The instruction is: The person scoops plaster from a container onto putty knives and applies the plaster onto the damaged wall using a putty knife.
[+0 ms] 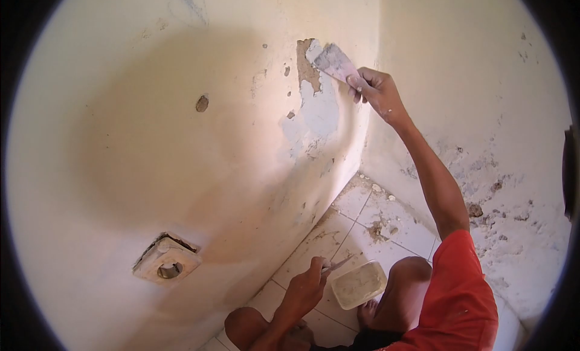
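Note:
My right hand (376,91) grips a broad putty knife (334,61), its blade smeared with pale filler and laid against the wall. Under the blade's edge is a patch of fresh grey-white filler (320,112), beside a strip of bare brown plaster (306,70). Lower down, my left hand (305,289) is closed around the handle of a second thin-bladed tool (343,263), seen nearly edge-on, so its exact shape is unclear. Just right of that hand, a pale rectangular tub (359,285) with greyish paste inside rests on the floor by my foot.
A square socket frame (167,260) juts from the cream wall at lower left. Small chips and a hole (202,103) mark this wall. The adjoining right wall (483,170) is scuffed and pitted. Crumbs of debris (379,229) lie on the white floor tiles.

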Motion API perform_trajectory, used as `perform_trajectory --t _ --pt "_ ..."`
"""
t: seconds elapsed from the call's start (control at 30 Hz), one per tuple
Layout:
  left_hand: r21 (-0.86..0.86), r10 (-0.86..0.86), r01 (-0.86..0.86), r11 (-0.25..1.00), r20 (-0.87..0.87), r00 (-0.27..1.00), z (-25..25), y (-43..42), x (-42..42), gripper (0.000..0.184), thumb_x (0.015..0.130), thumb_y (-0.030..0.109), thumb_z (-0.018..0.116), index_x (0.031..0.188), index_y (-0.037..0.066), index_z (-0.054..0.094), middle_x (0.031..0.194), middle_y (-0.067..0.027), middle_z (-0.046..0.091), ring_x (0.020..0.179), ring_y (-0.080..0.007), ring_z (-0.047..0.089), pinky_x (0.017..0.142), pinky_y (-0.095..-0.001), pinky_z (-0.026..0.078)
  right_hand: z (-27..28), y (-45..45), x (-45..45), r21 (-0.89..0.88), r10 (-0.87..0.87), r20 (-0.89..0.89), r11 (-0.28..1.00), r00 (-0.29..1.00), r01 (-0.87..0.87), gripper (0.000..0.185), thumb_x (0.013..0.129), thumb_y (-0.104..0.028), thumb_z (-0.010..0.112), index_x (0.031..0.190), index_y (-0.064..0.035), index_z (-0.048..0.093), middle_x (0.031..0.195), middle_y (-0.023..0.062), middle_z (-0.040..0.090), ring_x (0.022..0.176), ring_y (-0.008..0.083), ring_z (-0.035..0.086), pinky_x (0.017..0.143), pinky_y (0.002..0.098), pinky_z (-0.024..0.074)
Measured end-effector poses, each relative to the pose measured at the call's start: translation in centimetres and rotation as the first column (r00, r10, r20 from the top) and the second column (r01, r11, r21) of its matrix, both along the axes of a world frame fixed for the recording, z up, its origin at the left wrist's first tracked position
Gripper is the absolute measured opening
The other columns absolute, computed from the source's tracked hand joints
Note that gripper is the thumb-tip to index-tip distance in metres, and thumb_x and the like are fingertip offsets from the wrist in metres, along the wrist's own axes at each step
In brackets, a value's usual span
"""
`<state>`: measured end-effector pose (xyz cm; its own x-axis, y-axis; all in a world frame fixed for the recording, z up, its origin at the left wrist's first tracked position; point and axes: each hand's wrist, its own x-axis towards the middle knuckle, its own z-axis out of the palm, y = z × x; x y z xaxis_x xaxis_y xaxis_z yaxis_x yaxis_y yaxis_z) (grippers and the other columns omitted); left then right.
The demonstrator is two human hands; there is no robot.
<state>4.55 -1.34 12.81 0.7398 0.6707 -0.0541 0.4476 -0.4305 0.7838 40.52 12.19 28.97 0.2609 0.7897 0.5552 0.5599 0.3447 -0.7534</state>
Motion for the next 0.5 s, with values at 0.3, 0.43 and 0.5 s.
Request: perform_trajectory --t 0.3,0.43,0.5 --pt "-0.004 -0.004 0.004 1.0 -0.003 1.0 0.5 -0.1 0.0 0.025 0.099 0.017 0.053 0.116 0.006 0.039 0.081 -0.0281 0.064 0.079 -0.0495 0.062 0.066 -0.0566 0.047 -1.0 -3.5 -0.1 -0.01 -0.063 -0.154 0.998 0.986 0.062 0.034 0.097 -0.03 0.063 0.079 -0.0013 0.065 0.067 0.0025 0.061 0.061 0.0084 0.054 0.053 0.0242 0.0408" --pt "0.022 -0.017 0.017 1.0 0.032 0.999 -0.4 -0.1 0.2 0.028 0.099 0.02 0.054 0.116 0.004 0.04 0.077 -0.0287 0.063 0.076 -0.0498 0.062 0.063 -0.0559 0.045 0.8 -1.4 -1.7 0.041 0.073 -0.115 0.997 0.991 -0.069 0.03 0.099 -0.029 0.062 0.084 -0.0036 0.066 0.07 0.002 0.063 0.061 0.0076 0.056 0.055 0.023 0.043" --pt "0.009 -0.011 0.011 1.0 0.018 1.0 -0.1 -0.2 0.4 0.028 0.099 0.02 0.054 0.116 0.004 0.04 0.077 -0.0287 0.063 0.076 -0.0497 0.062 0.064 -0.0557 0.046 0.8 -1.0 -1.9 0.042 0.109 -0.095 0.994 0.989 -0.105 0.03 0.098 -0.03 0.062 0.084 -0.0038 0.066 0.07 0.0017 0.063 0.061 0.0076 0.056 0.054 0.0231 0.0427"
